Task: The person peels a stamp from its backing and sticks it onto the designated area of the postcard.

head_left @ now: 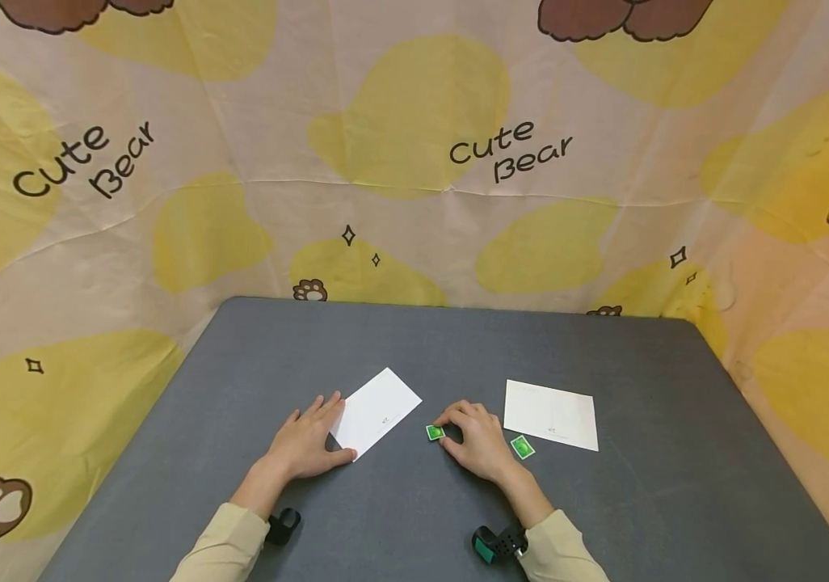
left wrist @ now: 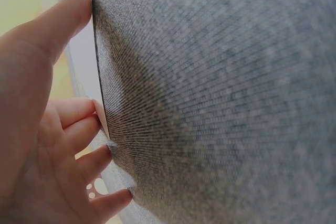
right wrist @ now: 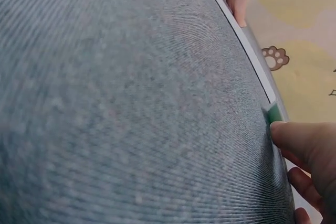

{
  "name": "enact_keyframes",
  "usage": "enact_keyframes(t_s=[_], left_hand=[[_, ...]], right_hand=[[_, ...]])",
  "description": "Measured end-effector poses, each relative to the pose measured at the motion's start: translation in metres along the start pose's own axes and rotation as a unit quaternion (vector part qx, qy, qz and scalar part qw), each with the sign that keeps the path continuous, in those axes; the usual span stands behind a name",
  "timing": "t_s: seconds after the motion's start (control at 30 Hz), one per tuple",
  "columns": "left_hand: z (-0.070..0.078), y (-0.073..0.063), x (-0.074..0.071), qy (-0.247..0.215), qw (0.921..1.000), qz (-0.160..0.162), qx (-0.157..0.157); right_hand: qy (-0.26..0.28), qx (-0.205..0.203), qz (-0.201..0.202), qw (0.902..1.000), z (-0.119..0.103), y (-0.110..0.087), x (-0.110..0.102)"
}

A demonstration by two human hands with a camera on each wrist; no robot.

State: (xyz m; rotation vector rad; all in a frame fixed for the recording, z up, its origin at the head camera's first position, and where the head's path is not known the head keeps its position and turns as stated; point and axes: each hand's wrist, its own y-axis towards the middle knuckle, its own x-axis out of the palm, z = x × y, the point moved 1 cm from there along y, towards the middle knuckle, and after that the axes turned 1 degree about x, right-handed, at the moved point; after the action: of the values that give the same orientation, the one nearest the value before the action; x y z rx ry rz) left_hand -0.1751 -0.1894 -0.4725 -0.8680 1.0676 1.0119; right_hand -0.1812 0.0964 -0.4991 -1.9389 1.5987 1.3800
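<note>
My left hand (head_left: pixel 305 443) rests on the near-left end of a white card (head_left: pixel 384 408), which lies slantwise on the table with small print near one edge. In the left wrist view the thumb (left wrist: pixel 79 11) presses on that card, and the index finger touches it farther along. My right hand (head_left: pixel 478 440) pinches a small green stamp (head_left: pixel 435 432) with a white border between thumb and index finger, just right of this card. The right wrist view shows the stamp (right wrist: pixel 274 112) at the thumb tip, close to the card's corner.
A second white card (head_left: pixel 551 414) lies to the right, beyond the right hand. Near its lower-left edge is another green stamp (head_left: pixel 523 446). The grey table (head_left: pixel 647 517) ends at a printed cloth backdrop (head_left: pixel 400 113). Dark bands are on both wrists.
</note>
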Motion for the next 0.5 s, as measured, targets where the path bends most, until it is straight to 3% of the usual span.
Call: enact_keyframes(t_s=[0.5], left_hand=[[0.0007, -0.0008, -0.0012, -0.002, 1.0000, 0.002, 0.001]], right_hand=[[0.023, 0.015, 0.010, 0.9996, 0.0013, 0.0022, 0.0010]])
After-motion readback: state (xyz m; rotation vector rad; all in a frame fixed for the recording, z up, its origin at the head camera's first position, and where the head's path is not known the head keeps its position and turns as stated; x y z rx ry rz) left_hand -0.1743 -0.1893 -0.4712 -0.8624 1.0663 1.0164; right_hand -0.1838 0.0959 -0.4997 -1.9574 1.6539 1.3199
